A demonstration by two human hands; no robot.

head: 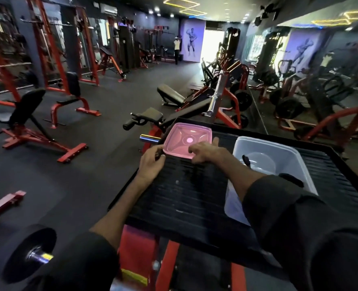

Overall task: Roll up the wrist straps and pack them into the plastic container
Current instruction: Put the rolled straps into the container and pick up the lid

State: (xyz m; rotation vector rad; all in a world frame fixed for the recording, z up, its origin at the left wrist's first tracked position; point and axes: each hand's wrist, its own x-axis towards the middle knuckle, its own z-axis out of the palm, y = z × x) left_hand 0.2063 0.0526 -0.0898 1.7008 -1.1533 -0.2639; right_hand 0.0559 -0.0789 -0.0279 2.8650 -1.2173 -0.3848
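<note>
Head view of a gym floor with a black ribbed bench (184, 185) filling the lower centre and right of the frame; a clear plastic container (257, 143) stands open on the bench at the right, and a pink lid (187, 139) lies flat on the bench at its upper left, just beside the container; two dark wrist straps show in the container, one (246, 160) upright against the left wall, the other (291, 180) by the near right rim, and whether either is rolled cannot be told; the left hand (151, 164) rests at the lid's near left corner, its fingers and thumb drawn together and pinching a small dark object (158, 156) too small to identify; the right hand (205, 152) lies over the lid's near edge, its fingers curled downward and the thumb stretched out across the lid, though whether they grip the lid cannot be told; both forearms emerge from black sleeves at the bottom of the frame; a black weight plate (30, 252) sits at the lower left; red-framed machines (47, 49) line the upper left; a chrome bar (215, 95) slants above the bench; a mirror (320, 70) covers the upper right; a distant person (176, 49) stands at upper centre.
</note>
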